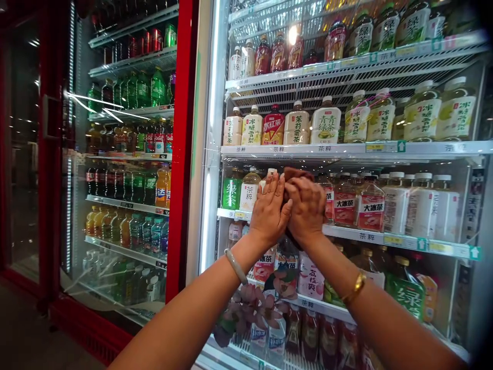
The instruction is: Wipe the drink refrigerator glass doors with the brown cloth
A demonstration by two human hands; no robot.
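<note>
My left hand (268, 211) lies flat with its fingers stretched out against the glass door (389, 163) of a drinks fridge. Close beside it, my right hand (307, 208) presses a dark brown cloth (296, 173) to the same glass; its fingers are bent and slightly blurred. Part of the cloth shows above the fingers and between the hands, while the rest is hidden. A pale bangle (236, 265) circles my left wrist, and a gold bracelet (355, 289) my right.
Behind the glass, shelves hold rows of bottled teas (370, 205). To the left, a red frame (184, 128) borders another fridge with cans and soda bottles (157, 87). Flower shapes (254, 308) show low on the glass, perhaps as a reflection.
</note>
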